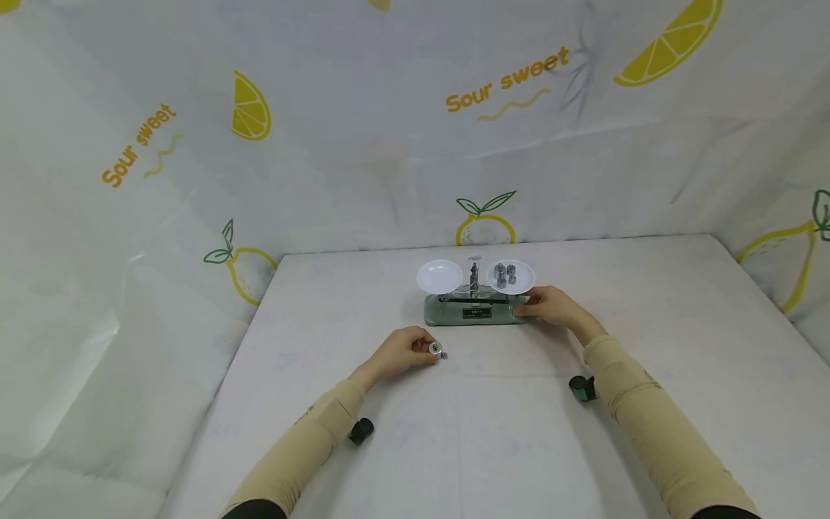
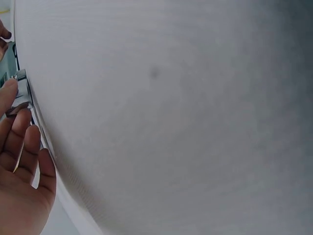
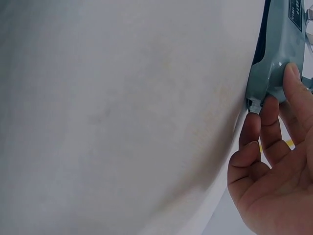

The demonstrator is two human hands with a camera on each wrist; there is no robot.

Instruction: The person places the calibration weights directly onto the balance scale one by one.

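A green balance scale stands on the white table, with a white pan on each side. Its left pan is bare; several metal weights sit on the right pan. My right hand grips the right end of the base, thumb on the front and fingertips at the end by the table in the right wrist view. In front of the scale, my left hand pinches a shiny metal weight between thumb and fingers. A much smaller metal piece shows just right of that weight.
Black straps with small wrist gear sit at the left forearm, and similar gear at the right one. A white cloth backdrop printed with lemons rises behind the table and along its sides.
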